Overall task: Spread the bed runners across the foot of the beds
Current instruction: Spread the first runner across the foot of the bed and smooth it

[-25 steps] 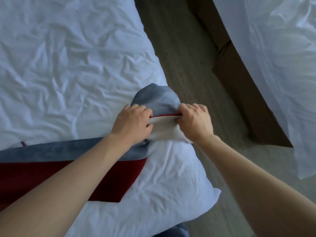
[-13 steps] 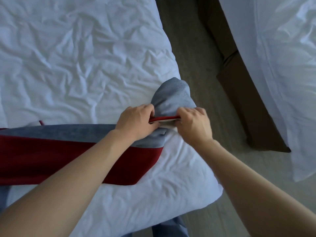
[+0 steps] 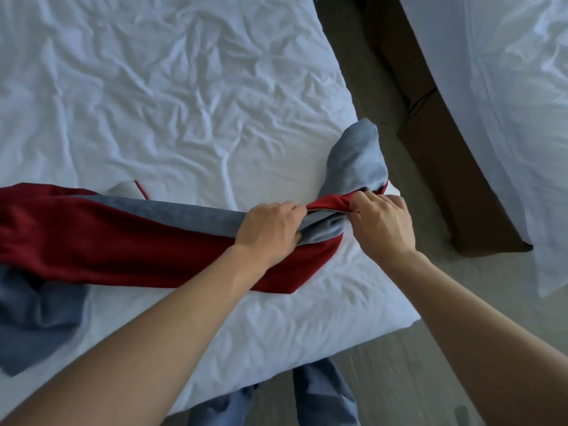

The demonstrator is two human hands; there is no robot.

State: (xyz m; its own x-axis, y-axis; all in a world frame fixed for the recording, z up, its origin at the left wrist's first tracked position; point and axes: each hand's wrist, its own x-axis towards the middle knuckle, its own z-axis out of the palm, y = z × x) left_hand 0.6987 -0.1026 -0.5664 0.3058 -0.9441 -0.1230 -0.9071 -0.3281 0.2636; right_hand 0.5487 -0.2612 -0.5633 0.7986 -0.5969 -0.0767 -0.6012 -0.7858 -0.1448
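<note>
Bed runner: soft, light, limp; bunches readily. Its twisted end is gripped by left hand and right hand; hold at hem corners advised.

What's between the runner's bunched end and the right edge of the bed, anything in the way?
Nothing visible. Both the left hand and right hand already grip the bed runner near the bed's right edge. Only bare wrinkled white sheet lies around it; the grey end sticks up above the hands.
</note>
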